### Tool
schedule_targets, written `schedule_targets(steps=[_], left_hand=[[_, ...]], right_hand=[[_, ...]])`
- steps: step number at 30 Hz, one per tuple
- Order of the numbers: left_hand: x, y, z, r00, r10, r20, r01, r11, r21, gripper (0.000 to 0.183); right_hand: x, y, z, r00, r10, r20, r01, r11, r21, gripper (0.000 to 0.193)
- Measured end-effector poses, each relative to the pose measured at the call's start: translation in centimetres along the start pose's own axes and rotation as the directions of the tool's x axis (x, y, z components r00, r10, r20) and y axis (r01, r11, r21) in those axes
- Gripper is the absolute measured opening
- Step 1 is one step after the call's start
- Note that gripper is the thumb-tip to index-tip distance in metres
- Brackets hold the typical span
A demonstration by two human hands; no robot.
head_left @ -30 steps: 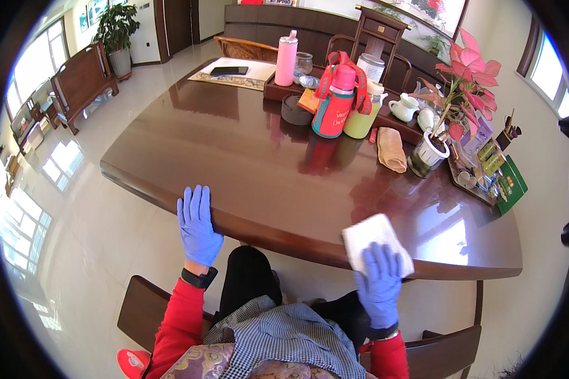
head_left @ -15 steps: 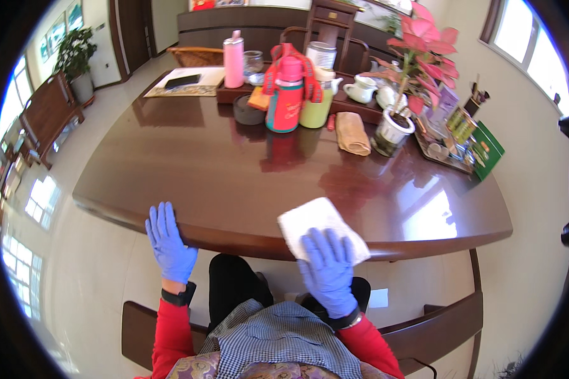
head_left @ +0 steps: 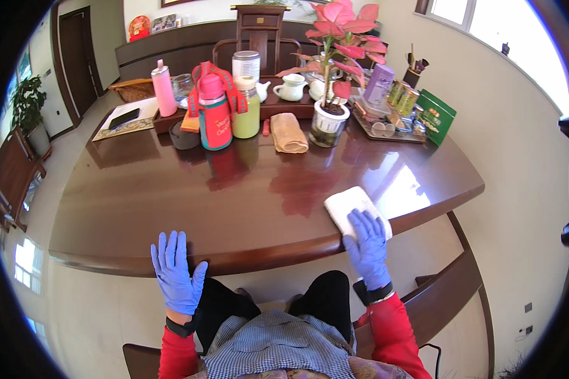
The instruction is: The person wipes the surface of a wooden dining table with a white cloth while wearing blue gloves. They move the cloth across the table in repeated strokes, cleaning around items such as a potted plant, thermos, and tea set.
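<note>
Left hand (head_left: 178, 273) spread at table (head_left: 139, 205), right hand (head_left: 368, 249) flat on white cloth (head_left: 344, 205), planter (head_left: 330, 120) holding pink-leaved plant (head_left: 349, 50), green bottle (head_left: 246, 118) perhaps filled

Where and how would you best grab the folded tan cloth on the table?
Probably pinch the folded tan cloth across its near end, gripping its two long sides, coming from the near side and above. It lies as a low bundle, its length running near to far; the white plant pot stands close on its right, the dark tray behind it.

cloth (head_left: 343, 204) on table (head_left: 139, 196) | plant (head_left: 349, 50) behind cloth | phone (head_left: 124, 118) seemingly on paper (head_left: 146, 109)
</note>
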State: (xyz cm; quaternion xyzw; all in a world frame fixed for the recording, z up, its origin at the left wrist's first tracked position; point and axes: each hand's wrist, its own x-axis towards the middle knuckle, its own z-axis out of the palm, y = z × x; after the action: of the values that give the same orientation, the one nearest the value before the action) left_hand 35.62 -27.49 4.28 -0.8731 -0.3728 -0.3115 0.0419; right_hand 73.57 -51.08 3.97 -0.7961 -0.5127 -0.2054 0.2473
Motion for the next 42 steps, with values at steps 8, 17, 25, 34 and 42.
schedule_targets(steps=[8,17,25,34,42], left_hand=[[1.1,4.1,2.3,0.991,0.136,-0.012,-0.135,0.99,0.045,0.068],[0.9,4.3,2.6,0.993,0.118,-0.003,-0.118,0.991,0.06,0.066],[0.9,4.3,3.0,0.992,0.125,-0.015,-0.122,0.988,0.096,0.064],[0.9,4.4,3.3,0.99,0.129,-0.049,-0.124,0.987,0.101,0.062],[0.9,4.4,3.2,0.991,0.131,-0.04,-0.127,0.988,0.092,0.06]], right_hand=[[0.9,7.1,-0.8,0.947,0.231,-0.221,-0.244,0.969,-0.033,0.044],[-1.6,-6.4,2.7,0.987,-0.125,-0.099,0.129,0.991,0.037,0.056],[-1.4,3.8,0.9,0.99,0.045,-0.131,-0.048,0.999,-0.021,0.055],[-0.3,17.5,-1.8,0.875,0.32,-0.362,-0.344,0.939,-0.002,0.039],[-3.0,8.3,1.3,0.93,0.154,-0.335,-0.173,0.985,-0.027,0.05]])
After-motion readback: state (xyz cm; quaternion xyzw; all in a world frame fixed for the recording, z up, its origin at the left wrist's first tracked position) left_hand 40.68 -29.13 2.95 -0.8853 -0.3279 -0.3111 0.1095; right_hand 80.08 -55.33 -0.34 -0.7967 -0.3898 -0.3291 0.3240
